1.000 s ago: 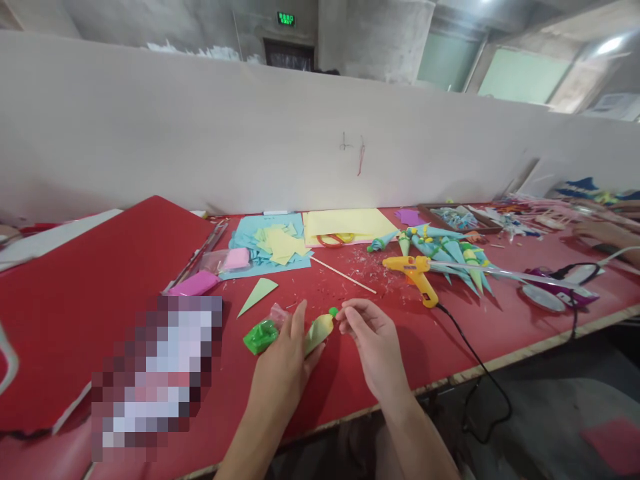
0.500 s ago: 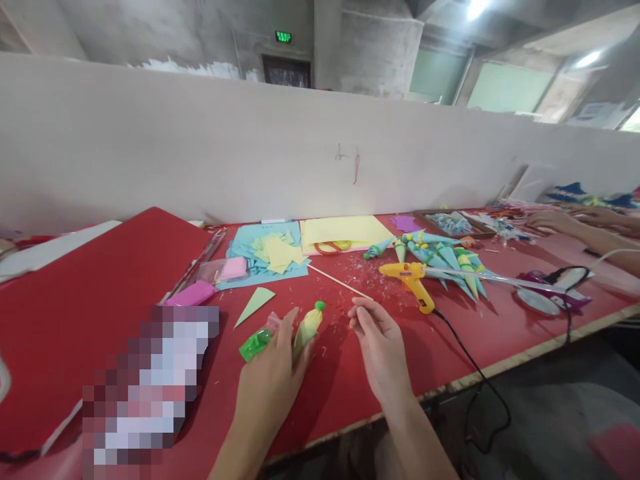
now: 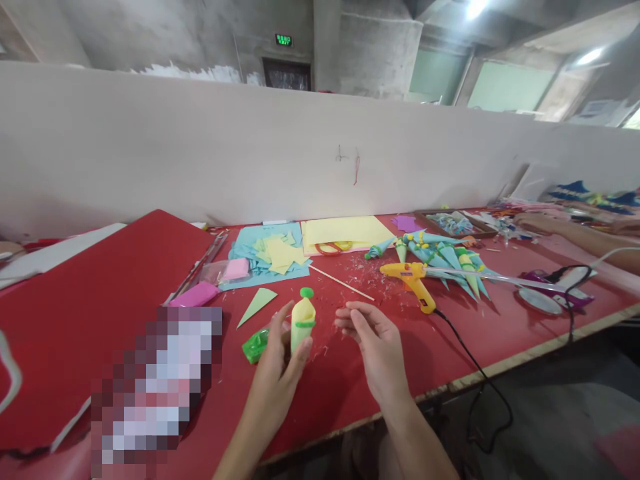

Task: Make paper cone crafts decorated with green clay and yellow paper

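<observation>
My left hand (image 3: 283,353) is closed around a pale green paper cone (image 3: 301,337). The cone stands nearly upright, with a yellow upper part, a green band around it and a green ball on top. To its right, my right hand (image 3: 375,340) is raised over the table, thumb and fingers drawn together. Whatever is between those fingertips, if anything, is too small to make out. Behind my left hand lies a green packet (image 3: 255,345), partly covered by it. A flat light green paper piece (image 3: 257,307) rests just beyond.
A yellow glue gun (image 3: 413,280) with a trailing cord lies right of my hands, before a pile of blue paper cones (image 3: 450,257). A thin stick (image 3: 343,283), paper scraps (image 3: 280,253) and pink packets (image 3: 195,295) lie around. Another person's arm (image 3: 575,237) reaches in at far right.
My left hand has turned the cone more upright and slightly left, bringing its green band into view. The right hand has shifted slightly, its fingertips now more to the left.
</observation>
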A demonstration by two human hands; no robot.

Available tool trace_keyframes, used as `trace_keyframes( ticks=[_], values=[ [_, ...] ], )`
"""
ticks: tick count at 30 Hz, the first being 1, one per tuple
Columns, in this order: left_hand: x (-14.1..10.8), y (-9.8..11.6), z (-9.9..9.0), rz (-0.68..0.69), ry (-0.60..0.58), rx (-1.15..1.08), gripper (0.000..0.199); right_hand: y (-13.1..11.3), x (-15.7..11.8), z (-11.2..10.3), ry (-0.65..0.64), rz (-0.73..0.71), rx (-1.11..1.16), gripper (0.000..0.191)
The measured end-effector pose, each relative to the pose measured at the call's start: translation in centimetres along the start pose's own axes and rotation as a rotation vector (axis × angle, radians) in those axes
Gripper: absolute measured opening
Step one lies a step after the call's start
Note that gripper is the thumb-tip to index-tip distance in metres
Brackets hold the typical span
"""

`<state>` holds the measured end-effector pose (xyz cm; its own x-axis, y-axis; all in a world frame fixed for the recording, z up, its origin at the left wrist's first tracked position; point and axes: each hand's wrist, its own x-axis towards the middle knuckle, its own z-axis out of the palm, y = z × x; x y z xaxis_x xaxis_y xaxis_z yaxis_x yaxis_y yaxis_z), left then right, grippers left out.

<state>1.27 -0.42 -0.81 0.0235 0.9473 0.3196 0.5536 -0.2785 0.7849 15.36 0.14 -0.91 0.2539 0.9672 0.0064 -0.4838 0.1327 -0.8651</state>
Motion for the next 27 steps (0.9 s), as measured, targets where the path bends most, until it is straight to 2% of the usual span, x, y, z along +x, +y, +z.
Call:
trace_keyframes(
  ticks=[4, 9, 15, 22, 27],
  values=[
    [0.0, 0.4, 0.3, -0.125, -0.051, -0.253, 0.047, 0.2, -0.1, 0.0, 0.005, -0.028, 0.017, 0.013],
    [0.1, 0.8, 0.3, -0.179, -0.012, -0.24, 0.04, 0.2, -0.4, 0.2, -0.019, -0.024, 0.021, 0.014],
    [0.2, 1.4, 0.2, -0.35, -0.073, -0.324, 0.04, 0.2, -0.6, 0.4, -0.025, -0.034, -0.031, 0.013],
    [0.0, 1.8, 0.4, -0.365, -0.065, -0.387, 0.027, 0.3, -0.8, 0.4, -0.047, -0.089, -0.198, 0.009],
    [-0.2, 1.9, 0.7, -0.391, -0.08, -0.439, 0.032, 0.4, -1.0, 0.6, -0.049, -0.11, -0.255, 0.007]
  ],
)
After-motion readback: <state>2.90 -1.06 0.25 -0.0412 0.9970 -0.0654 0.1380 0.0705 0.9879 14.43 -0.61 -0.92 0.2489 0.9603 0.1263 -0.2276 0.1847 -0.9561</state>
